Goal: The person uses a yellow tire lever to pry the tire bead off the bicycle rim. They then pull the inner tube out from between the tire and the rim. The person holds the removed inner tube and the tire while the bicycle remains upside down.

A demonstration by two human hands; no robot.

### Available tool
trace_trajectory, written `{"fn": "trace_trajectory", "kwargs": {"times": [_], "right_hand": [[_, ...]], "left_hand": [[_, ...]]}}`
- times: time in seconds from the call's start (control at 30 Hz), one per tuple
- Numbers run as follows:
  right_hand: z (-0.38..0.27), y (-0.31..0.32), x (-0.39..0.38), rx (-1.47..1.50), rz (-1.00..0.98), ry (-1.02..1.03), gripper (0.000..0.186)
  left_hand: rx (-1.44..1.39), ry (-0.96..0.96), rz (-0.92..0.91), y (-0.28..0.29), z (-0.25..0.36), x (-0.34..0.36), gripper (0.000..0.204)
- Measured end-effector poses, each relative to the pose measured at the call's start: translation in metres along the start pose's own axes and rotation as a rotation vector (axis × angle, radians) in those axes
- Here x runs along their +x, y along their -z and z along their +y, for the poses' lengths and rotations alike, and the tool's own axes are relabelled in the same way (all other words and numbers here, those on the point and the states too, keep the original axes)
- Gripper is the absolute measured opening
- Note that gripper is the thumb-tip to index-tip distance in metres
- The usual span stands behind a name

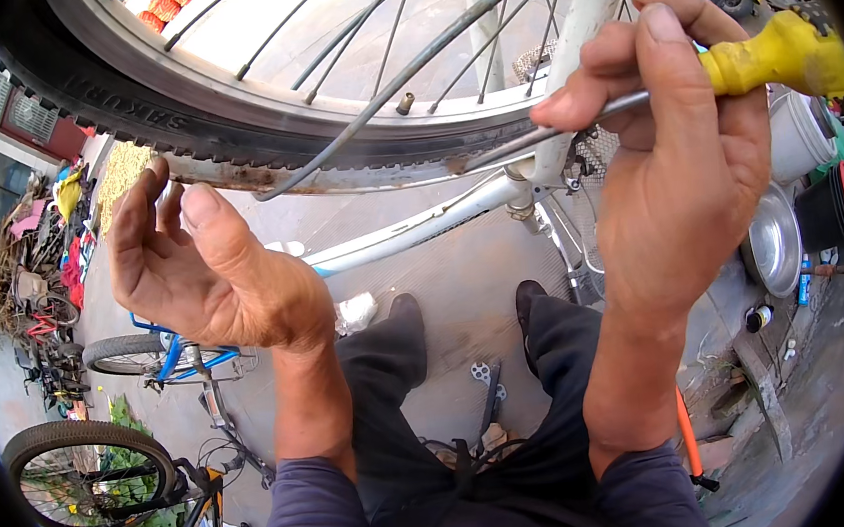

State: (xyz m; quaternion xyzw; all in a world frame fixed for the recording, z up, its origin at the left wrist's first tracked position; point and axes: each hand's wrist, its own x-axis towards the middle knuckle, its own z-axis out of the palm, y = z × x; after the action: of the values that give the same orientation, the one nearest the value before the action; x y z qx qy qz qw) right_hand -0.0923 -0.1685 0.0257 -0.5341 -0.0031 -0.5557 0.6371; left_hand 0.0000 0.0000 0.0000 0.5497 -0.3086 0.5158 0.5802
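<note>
A bicycle wheel with a black knobbly tyre [322, 150] fills the top of the view, its short valve [405, 104] on the inside of the rim. My right hand [679, 156] is closed around a screwdriver [775, 57] with a yellow handle; its metal shaft points left, its tip at the tyre's lower edge. At the left, my left hand [215, 246] is half curled with the thumb apart, and its fingertips are by the tyre. It holds nothing that I can see. A rusty pale strip [334, 179] runs under the tyre. Across the spokes slants a long grey metal rod [423, 48], its bent end by that strip.
Behind the wheel is the white bicycle frame [418, 222]. A dark multi-tool wrench [488, 393] lies between my feet. Other bicycles, one with a black tyre [18, 469], stand at the left. To the right are a metal basin [774, 243], buckets [797, 135] and an orange bar [690, 431].
</note>
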Motion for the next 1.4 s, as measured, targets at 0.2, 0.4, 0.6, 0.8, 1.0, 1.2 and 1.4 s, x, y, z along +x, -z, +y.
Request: {"fn": "trace_trajectory", "kwargs": {"times": [0.2, 0.4, 0.6, 0.8, 1.0, 1.2, 1.4], "right_hand": [[0.022, -0.024, -0.028, -0.070, -0.046, -0.195, 0.017], [0.041, -0.035, -0.044, -0.268, 0.009, -0.231, 0.019], [0.057, -0.032, -0.047, -0.372, -0.053, -0.213, 0.017], [0.061, -0.037, -0.055, -0.415, -0.110, -0.243, 0.015], [0.078, -0.044, -0.058, -0.462, -0.039, -0.221, 0.017], [0.075, -0.048, -0.056, -0.365, 0.046, -0.279, 0.017], [0.084, -0.044, -0.057, -0.448, -0.045, 0.014, 0.013]], "left_hand": [[0.047, 0.252, 0.061, -0.003, -0.012, 0.019, 0.033], [-0.026, 0.410, -0.144, 0.006, -0.025, 0.019, 0.038], [0.006, 0.422, -0.100, 0.004, -0.028, 0.019, 0.044], [-0.091, 0.480, -0.067, 0.001, -0.021, 0.021, 0.043], [-0.242, 0.335, -0.119, -0.002, -0.002, 0.018, 0.037], [-0.191, 0.406, -0.242, 0.009, -0.008, 0.022, 0.028], [-0.006, 0.296, -0.143, -0.004, -0.011, 0.028, 0.027]]}}
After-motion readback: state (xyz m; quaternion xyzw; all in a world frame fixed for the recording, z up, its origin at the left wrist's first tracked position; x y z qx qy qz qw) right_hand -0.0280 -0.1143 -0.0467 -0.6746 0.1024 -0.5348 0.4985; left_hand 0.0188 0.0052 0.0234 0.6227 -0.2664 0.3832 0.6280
